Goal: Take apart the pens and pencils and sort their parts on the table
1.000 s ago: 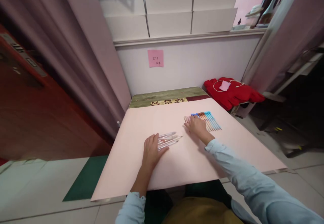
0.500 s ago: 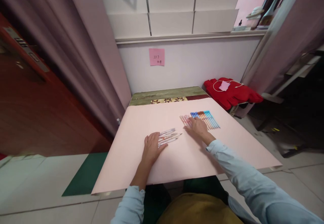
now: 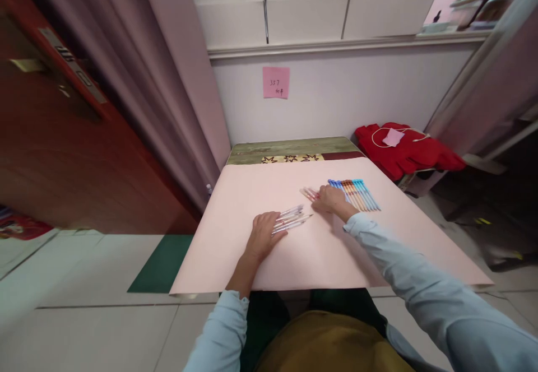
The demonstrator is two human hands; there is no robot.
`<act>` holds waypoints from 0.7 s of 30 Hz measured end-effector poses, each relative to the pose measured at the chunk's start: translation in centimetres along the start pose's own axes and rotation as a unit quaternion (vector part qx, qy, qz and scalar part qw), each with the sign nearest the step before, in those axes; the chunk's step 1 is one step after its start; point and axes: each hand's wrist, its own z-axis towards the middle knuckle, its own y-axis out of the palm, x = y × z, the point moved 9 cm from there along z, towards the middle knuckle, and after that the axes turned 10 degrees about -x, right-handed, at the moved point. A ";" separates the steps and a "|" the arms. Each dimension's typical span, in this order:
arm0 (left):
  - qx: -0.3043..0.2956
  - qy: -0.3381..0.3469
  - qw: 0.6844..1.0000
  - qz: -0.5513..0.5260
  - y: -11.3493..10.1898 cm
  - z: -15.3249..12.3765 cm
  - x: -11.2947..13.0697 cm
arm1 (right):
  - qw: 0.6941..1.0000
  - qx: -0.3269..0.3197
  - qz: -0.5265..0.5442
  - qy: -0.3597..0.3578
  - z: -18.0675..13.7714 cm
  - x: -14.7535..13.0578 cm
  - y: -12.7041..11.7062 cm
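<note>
A pink sheet (image 3: 328, 254) covers the small table in front of me. My left hand (image 3: 264, 233) lies flat, fingers stretched, on a bundle of clear pens (image 3: 294, 219). My right hand (image 3: 332, 198) rests with curled fingers on the near end of a row of coloured pens (image 3: 357, 194); a few pinkish pens (image 3: 309, 193) stick out to its left. Whether its fingers grip a pen is hidden.
A pink sticky note (image 3: 276, 82) hangs on the wall behind the table. White boxes (image 3: 311, 8) are stacked above a ledge. A red garment (image 3: 406, 150) lies to the right, a curtain (image 3: 168, 80) and red door (image 3: 63, 136) to the left. A green mat (image 3: 162, 260) lies on the floor.
The view has swung left and down. My right hand has drawn in its fingers over the pinkish pens. My left hand stays on the clear pens.
</note>
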 end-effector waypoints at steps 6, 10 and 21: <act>-0.019 0.001 1.000 -0.005 0.0 0.0 0.3 | 0.994 -0.038 -0.020 -0.100 1.4 -3.9 0.3; -0.029 -0.008 1.000 -0.001 0.0 0.1 0.5 | 0.987 -0.058 -0.032 -0.144 2.6 -5.9 0.0; 0.026 -0.061 0.995 0.069 -0.4 -0.1 -0.2 | 0.947 -0.082 -0.025 -0.310 0.9 -13.7 -0.1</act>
